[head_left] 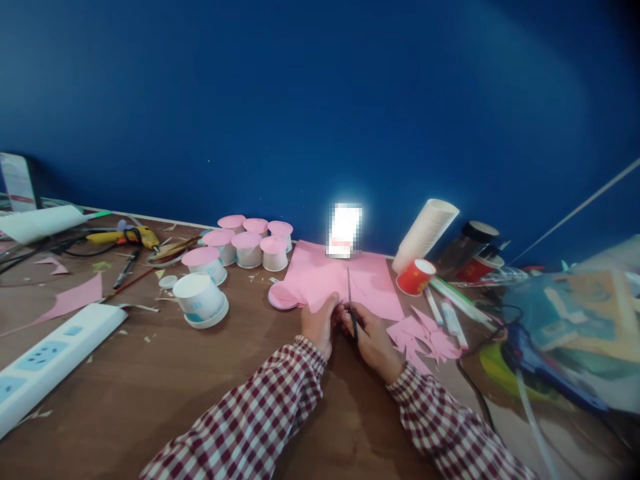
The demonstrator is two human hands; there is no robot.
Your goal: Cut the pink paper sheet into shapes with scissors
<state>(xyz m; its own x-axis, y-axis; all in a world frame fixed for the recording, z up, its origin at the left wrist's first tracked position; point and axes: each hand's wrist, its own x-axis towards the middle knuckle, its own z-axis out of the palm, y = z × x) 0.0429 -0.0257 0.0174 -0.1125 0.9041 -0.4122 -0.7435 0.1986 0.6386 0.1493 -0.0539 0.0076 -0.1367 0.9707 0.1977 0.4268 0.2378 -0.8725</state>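
In the middle of the table my right hand (370, 333) is closed around a pair of scissors (349, 287), whose blades point away from me over pink paper. My left hand (320, 325) pinches a piece of pink paper (320, 287) just left of the blades. A larger pink sheet (377, 280) lies flat beneath and behind. Round pink paper discs (283, 295) lie stacked left of my left hand. Pink offcuts (425, 335) are heaped right of my right hand. My fingers partly hide the scissor handles.
Several paper cups topped with pink discs (249, 248) stand back left, near an uncovered cup (199, 299). A bright phone (345, 230) leans on the blue wall. Stacked cups (425, 235), a red cup (416, 277) and a blue glue gun (545, 367) are right; a power strip (60, 360) is left.
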